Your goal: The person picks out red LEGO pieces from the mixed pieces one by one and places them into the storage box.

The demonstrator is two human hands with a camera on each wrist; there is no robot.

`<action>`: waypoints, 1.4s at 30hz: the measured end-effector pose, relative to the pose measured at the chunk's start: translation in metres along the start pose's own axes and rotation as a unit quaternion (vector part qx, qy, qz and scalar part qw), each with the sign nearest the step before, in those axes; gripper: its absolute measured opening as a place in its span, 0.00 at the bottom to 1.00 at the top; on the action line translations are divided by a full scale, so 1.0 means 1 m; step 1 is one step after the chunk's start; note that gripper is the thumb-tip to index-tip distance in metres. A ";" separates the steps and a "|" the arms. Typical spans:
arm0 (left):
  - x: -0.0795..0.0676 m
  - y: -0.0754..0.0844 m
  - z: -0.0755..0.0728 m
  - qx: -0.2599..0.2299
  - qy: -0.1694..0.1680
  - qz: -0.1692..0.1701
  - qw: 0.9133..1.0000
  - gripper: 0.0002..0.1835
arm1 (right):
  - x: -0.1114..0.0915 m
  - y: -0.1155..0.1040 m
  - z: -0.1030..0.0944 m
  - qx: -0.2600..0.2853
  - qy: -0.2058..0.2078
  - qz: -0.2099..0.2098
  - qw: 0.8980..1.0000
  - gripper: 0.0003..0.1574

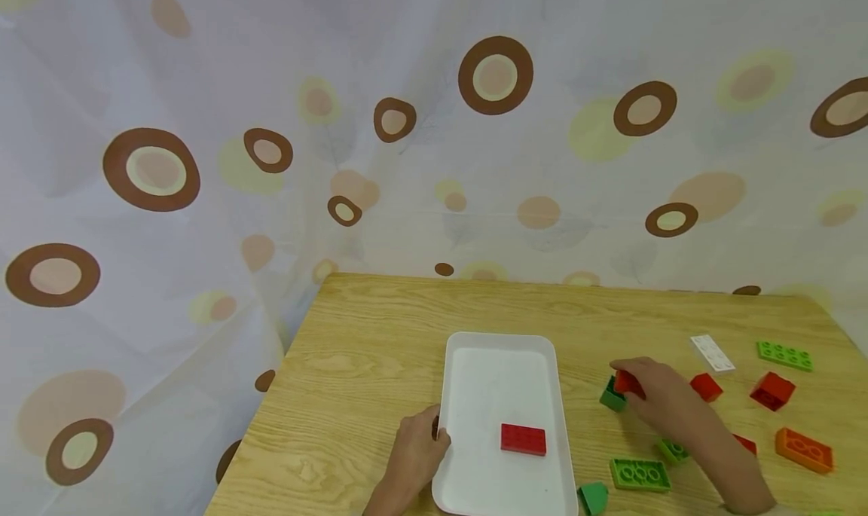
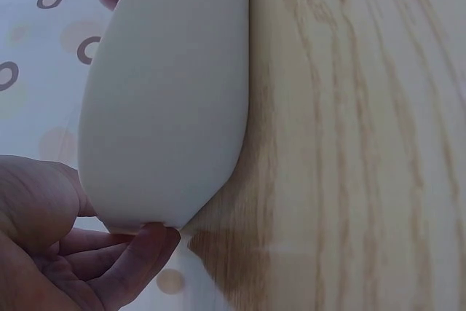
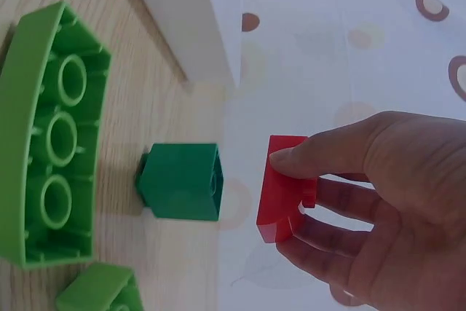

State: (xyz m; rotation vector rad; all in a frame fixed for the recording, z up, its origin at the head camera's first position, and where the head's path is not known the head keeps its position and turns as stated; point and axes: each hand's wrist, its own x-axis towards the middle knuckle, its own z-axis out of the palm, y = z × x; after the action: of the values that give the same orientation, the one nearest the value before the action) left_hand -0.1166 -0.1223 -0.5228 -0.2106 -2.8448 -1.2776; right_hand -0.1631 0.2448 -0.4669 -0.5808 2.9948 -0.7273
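A white tray [image 1: 502, 380] lies on the wooden table with a red brick [image 1: 523, 439] inside it. My left hand [image 1: 415, 450] grips the tray's left edge; in the left wrist view the thumb lies on one side of the wall and the fingers [image 2: 138, 264] curl under it. Pinched between thumb and fingers of my right hand [image 1: 654, 395] is a red toy brick [image 3: 280, 187] with a curved side. Close beside it, apart from it in the right wrist view, stands a dark green brick [image 3: 186, 181] on the table.
Several loose bricks lie on the right: a light green brick [image 1: 640, 474], a green curved piece [image 1: 594, 498], a red brick [image 1: 772, 391], an orange brick [image 1: 804, 450], a white plate [image 1: 712, 353] and a green plate [image 1: 784, 355]. A patterned curtain [image 1: 434, 162] hangs behind the table.
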 end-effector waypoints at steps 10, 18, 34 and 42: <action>-0.002 -0.001 0.001 0.002 -0.001 -0.008 1.000 0.10 | 0.011 -0.027 0.006 0.001 0.000 -0.006 1.000 0.30; -0.002 -0.001 0.001 0.005 0.001 -0.009 1.000 0.10 | 0.020 -0.047 0.014 0.005 0.005 -0.013 1.000 0.28; -0.001 0.000 0.001 0.008 0.009 0.005 1.000 0.09 | 0.031 -0.080 0.038 0.011 0.000 -0.065 0.998 0.26; -0.001 -0.001 0.001 0.008 0.012 0.004 1.000 0.11 | 0.035 -0.087 0.054 0.022 -0.026 -0.063 0.997 0.26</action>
State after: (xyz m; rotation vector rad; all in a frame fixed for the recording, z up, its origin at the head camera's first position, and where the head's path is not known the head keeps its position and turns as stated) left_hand -0.1153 -0.1224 -0.5239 -0.2042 -2.8310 -1.2472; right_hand -0.1605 0.1365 -0.4738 -0.7800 2.9076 -0.7692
